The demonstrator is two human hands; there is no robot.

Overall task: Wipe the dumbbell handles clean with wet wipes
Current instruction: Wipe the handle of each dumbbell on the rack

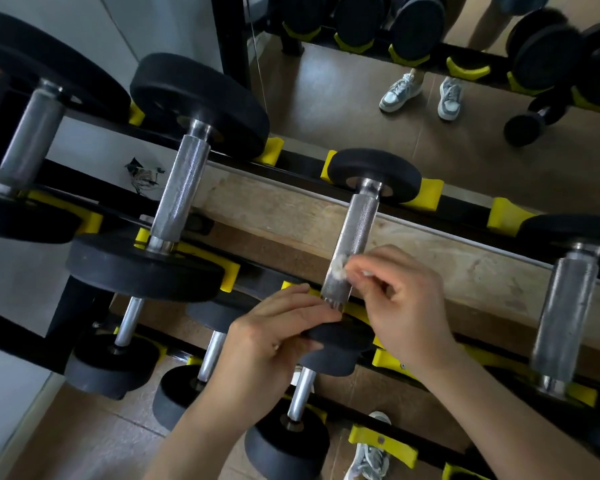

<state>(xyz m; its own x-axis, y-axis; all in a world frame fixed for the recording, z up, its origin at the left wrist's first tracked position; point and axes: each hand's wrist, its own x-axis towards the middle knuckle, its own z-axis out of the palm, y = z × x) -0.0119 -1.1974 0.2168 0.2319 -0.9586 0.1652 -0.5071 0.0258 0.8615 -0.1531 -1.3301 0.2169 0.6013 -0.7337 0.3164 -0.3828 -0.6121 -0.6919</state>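
Note:
A dumbbell with a knurled steel handle [355, 233] and black round heads lies on the top rack rail in the middle of the view. My right hand [402, 303] pinches a small crumpled white wet wipe [340, 268] against the lower part of that handle. My left hand [278, 334] grips the rim of the dumbbell's near black head [336, 344], fingers over the top and thumb below. Other dumbbell handles stand to the left [181, 188] and to the right [565, 313].
The black rack [291, 164] carries yellow cradles [426, 195] on tiered rails, with smaller dumbbells [291, 431] on the tier below. A mirror behind shows a person's sneakers [420, 95] on brown floor. My own shoe [368, 459] shows at the bottom. A white wall is at the left.

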